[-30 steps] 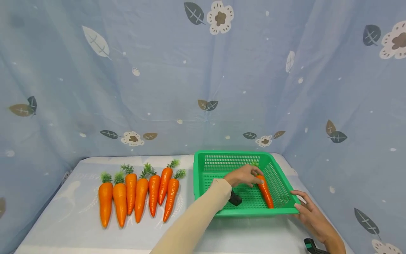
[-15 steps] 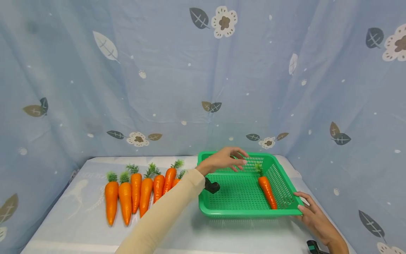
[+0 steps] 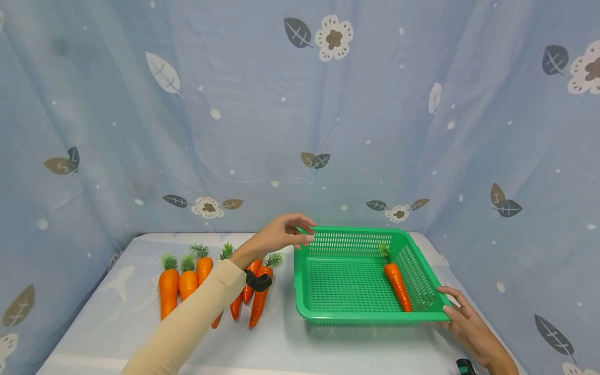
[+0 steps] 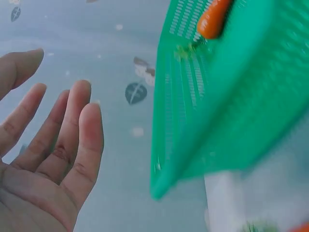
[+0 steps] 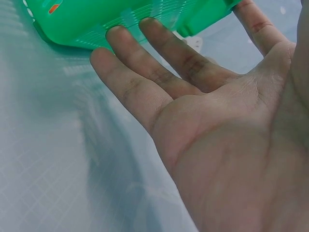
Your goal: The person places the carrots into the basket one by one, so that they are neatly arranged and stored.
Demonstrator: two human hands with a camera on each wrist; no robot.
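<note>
My left hand (image 3: 285, 233) hangs in the air by the basket's back left corner, fingers loosely bent and holding nothing. Its bare palm (image 4: 36, 198) faces the left wrist camera. At the front right corner, my right hand (image 3: 469, 325) holds the green plastic basket (image 3: 370, 316) by its rim. Three of that hand's fingers (image 5: 159, 72) reach along the basket's outer wall. One orange carrot (image 3: 397, 286) with a leafy green top lies inside, along the right wall. Several more carrots (image 3: 169, 291) lie in a row on the left, partly hidden by the left forearm.
The white-covered table (image 3: 262, 354) ends at the back against a blue curtain (image 3: 234, 104) printed with leaves and flowers. The curtain also closes in both sides. A black wrist strap (image 3: 258, 281) sits on the left wrist, above the carrots.
My left hand has let go of the carrot in the basket and moved left, out past the basket's back left corner. The right hand stays on the rim.
</note>
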